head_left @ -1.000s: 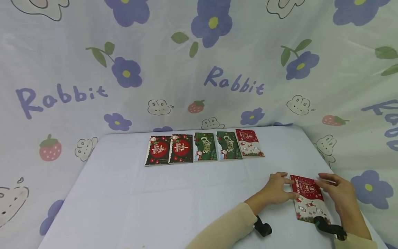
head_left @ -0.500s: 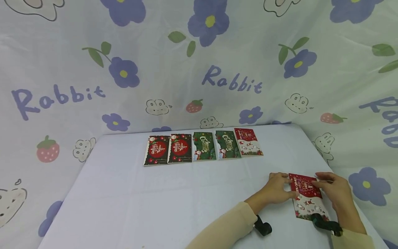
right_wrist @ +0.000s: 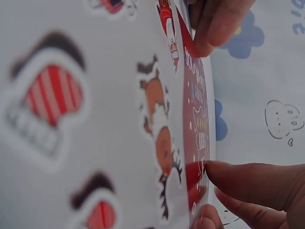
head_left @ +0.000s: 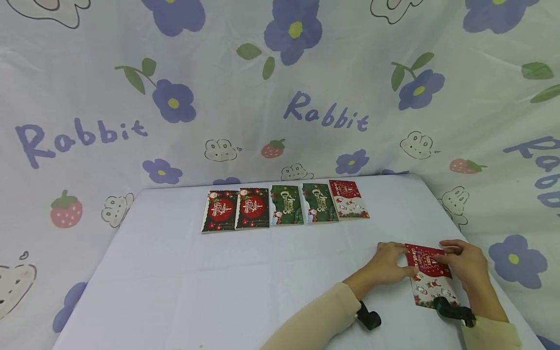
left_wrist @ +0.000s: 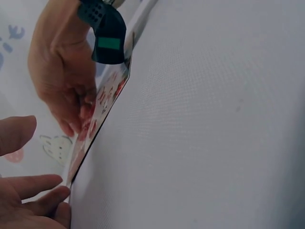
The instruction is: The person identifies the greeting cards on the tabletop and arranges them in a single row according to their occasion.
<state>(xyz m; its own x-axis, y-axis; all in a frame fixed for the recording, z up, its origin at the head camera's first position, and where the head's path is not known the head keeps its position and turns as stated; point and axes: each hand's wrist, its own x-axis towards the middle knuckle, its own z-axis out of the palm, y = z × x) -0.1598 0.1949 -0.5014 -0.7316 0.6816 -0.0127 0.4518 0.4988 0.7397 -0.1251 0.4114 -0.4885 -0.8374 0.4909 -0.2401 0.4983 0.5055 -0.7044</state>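
A red-and-white Christmas card [head_left: 432, 286] with reindeer and Santa pictures lies at the right side of the table. My left hand [head_left: 387, 263] is at its upper left edge. Thumb and fingers stand apart there, and in the left wrist view the fingertips [left_wrist: 57, 193] are by the card's edge. My right hand [head_left: 469, 262] holds the upper right edge. In the right wrist view its thumb [right_wrist: 243, 181] presses on the printed face, with fingers curled at the card's edge; how far they reach beneath is hidden.
Along the back of the white table [head_left: 227, 291] stand several cards in a row: two dark red-and-black ones [head_left: 252, 208], two green ones [head_left: 286, 205] and a red-and-white one [head_left: 349, 199]. Behind hangs a curtain [head_left: 245, 112] printed with flowers and rabbits. Black wrist devices [head_left: 452, 310] sit near the card.
My right hand has shifted slightly left, further over the card's right edge. The left hand stays almost where it was, and the card has hardly moved.
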